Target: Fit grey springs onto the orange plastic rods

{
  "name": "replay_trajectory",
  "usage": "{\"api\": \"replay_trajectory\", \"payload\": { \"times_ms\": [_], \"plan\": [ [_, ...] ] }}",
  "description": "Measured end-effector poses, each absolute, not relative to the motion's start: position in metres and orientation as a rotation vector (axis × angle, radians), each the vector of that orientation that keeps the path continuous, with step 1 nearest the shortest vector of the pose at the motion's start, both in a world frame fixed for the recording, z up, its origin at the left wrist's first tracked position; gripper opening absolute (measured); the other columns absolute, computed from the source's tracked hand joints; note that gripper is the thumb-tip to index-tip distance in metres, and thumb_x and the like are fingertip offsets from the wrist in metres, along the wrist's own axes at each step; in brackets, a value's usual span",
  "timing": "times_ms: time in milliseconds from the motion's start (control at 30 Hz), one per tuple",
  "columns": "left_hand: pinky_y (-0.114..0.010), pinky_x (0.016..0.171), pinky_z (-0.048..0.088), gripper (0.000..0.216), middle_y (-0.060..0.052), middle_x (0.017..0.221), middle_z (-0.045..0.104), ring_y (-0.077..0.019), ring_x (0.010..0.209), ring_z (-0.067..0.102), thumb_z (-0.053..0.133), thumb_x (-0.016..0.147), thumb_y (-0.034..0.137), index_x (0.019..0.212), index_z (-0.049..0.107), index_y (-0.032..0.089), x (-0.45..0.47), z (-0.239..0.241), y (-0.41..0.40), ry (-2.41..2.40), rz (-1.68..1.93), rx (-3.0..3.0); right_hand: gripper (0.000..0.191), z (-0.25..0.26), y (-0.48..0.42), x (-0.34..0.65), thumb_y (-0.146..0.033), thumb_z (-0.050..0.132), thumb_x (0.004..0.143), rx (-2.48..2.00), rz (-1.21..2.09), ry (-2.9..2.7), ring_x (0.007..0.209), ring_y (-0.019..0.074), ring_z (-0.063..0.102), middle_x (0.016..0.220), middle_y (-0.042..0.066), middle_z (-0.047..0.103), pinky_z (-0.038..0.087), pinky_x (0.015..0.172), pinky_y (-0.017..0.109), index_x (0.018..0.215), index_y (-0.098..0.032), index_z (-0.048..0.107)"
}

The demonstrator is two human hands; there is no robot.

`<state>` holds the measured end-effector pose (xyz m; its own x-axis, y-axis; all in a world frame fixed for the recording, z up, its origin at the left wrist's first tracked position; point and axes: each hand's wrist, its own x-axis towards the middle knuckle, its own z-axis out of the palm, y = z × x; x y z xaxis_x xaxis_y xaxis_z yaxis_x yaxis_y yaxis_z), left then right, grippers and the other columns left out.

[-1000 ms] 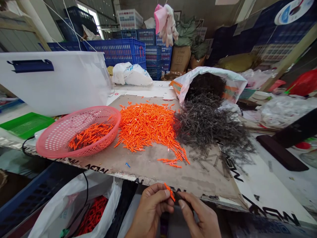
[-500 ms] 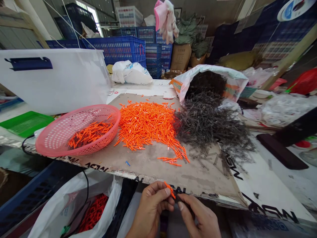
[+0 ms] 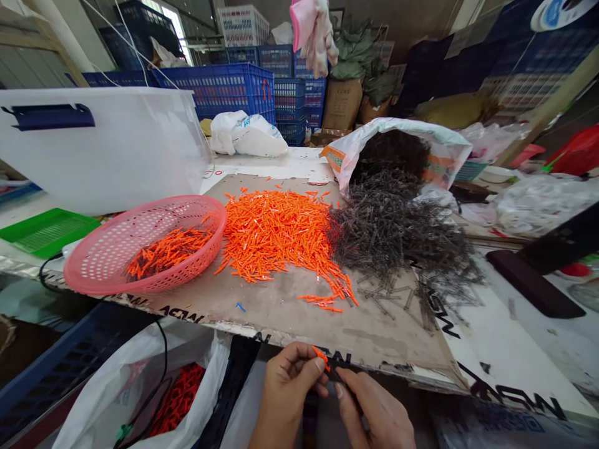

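Observation:
My left hand is closed in a pinch on a small pointed orange plastic piece, just off the front table edge. Close against it, my right hand pinches a thin dark spring, whose end meets the lower end of the orange piece. Whether the spring sits around the piece or only touches it, I cannot tell. Beyond my hands lies a heap of orange plastic pieces, with a tangled pile of dark springs at its right.
A pink basket holding orange pieces stands left of the heap. Behind it are a green tray and a white bin. Springs spill from a white sack. Below the table edge, a white bag contains red pieces.
My hands have come slightly closer together. The dark spring now shows against the lower end of the orange piece, and less of that piece is visible.

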<state>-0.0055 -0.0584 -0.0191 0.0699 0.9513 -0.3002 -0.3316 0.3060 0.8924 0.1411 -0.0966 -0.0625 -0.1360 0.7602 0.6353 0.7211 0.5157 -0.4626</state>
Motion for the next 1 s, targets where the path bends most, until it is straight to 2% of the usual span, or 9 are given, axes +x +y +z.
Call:
{"api": "replay_trajectory", "payload": {
  "times_ms": [167,367,567,733,900,1000],
  "plan": [
    [-0.021,0.046,0.047,0.021,-0.002,0.053,0.064,-0.0121,0.047,0.055,0.080,0.065,0.031,0.067,0.069,0.013,-0.005,-0.020,-0.058,1.078,1.102,0.729,0.020,-0.062,-0.100,0.133,-0.025,0.049,0.095,-1.340,0.237,-1.702,0.063,0.0157,0.069,0.074,0.005,0.071,0.054,0.061,0.023,0.100,-0.020,0.067],
    [-0.022,0.047,0.047,0.016,-0.003,0.053,0.064,-0.0123,0.048,0.055,0.077,0.066,0.026,0.067,0.069,0.013,-0.005,-0.017,-0.058,1.017,1.042,0.653,0.026,-0.060,-0.101,0.127,-0.028,0.046,0.096,-1.348,0.294,-1.635,0.082,0.0190,0.074,0.093,0.007,0.076,0.057,0.073,0.024,0.111,-0.020,0.066],
    [-0.020,0.043,0.042,0.014,-0.001,0.051,0.060,-0.0099,0.045,0.049,0.075,0.067,0.024,0.064,0.069,0.012,-0.005,-0.015,-0.058,1.021,1.014,0.677,0.020,-0.050,-0.095,0.133,-0.025,0.051,0.095,-1.277,0.391,-1.739,0.066,0.0131,0.070,0.079,0.002,0.073,0.054,0.062,0.017,0.107,-0.022,0.066],
    [-0.017,0.041,0.033,0.013,0.002,0.049,0.054,-0.0069,0.043,0.042,0.073,0.066,0.022,0.061,0.067,0.012,-0.004,-0.014,-0.059,1.016,1.038,0.675,0.023,-0.044,-0.091,0.131,-0.027,0.048,0.096,-1.305,0.394,-1.693,0.069,0.0135,0.066,0.078,0.004,0.068,0.052,0.065,0.020,0.091,-0.022,0.070],
    [-0.016,0.038,0.027,0.013,0.003,0.046,0.049,-0.0057,0.040,0.038,0.072,0.062,0.023,0.058,0.065,0.013,-0.004,-0.010,-0.057,1.000,0.958,0.589,0.040,-0.046,-0.089,0.131,-0.041,0.046,0.097,-1.315,0.880,-1.527,0.054,0.0120,0.057,0.058,-0.001,0.060,0.046,0.053,0.019,0.068,-0.019,0.064],
    [-0.016,0.037,0.024,0.011,0.004,0.044,0.047,-0.0050,0.039,0.035,0.070,0.059,0.022,0.057,0.064,0.014,-0.004,-0.009,-0.056,1.008,0.935,0.545,0.039,-0.050,-0.087,0.135,-0.041,0.047,0.096,-1.268,1.033,-1.500,0.053,0.0121,0.058,0.057,0.000,0.061,0.046,0.052,0.018,0.070,-0.018,0.065]
  ]
}}
